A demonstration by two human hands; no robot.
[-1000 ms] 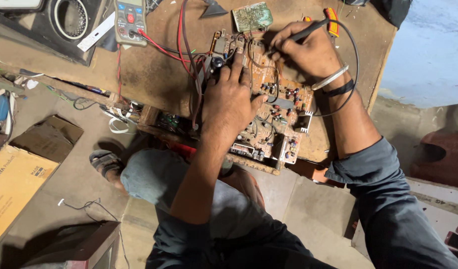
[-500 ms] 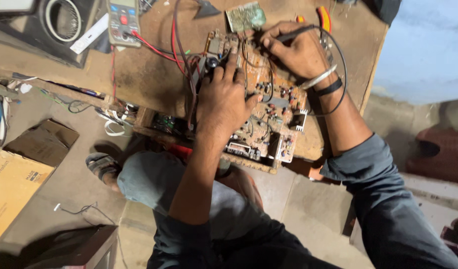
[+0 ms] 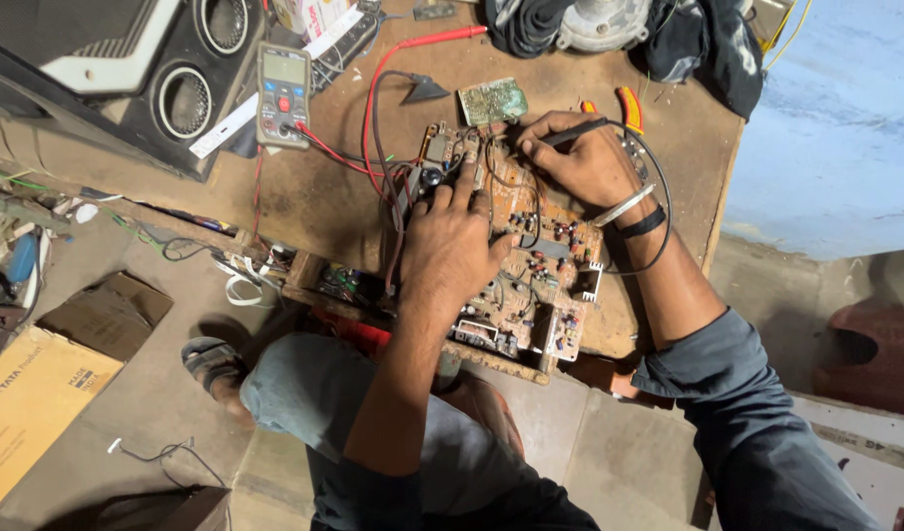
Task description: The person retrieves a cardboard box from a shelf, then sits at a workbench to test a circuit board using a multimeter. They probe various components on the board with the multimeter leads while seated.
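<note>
Two hands work over our large brown circuit board [image 3: 530, 285], crowded with small components, which lies on the worn wooden bench [image 3: 304, 197]. Our left hand [image 3: 457, 246] presses flat on it, fingers spread, gripping nothing. Our right hand [image 3: 580, 157] is curled tightly around a slim black probe [image 3: 573, 133]. Farther left rests a grey handheld multimeter [image 3: 283, 93].

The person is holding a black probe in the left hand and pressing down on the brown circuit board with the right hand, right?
Not quite: the hands are swapped. The head view shows the right hand holding the black probe, while the left hand presses down on the brown circuit board.
</note>
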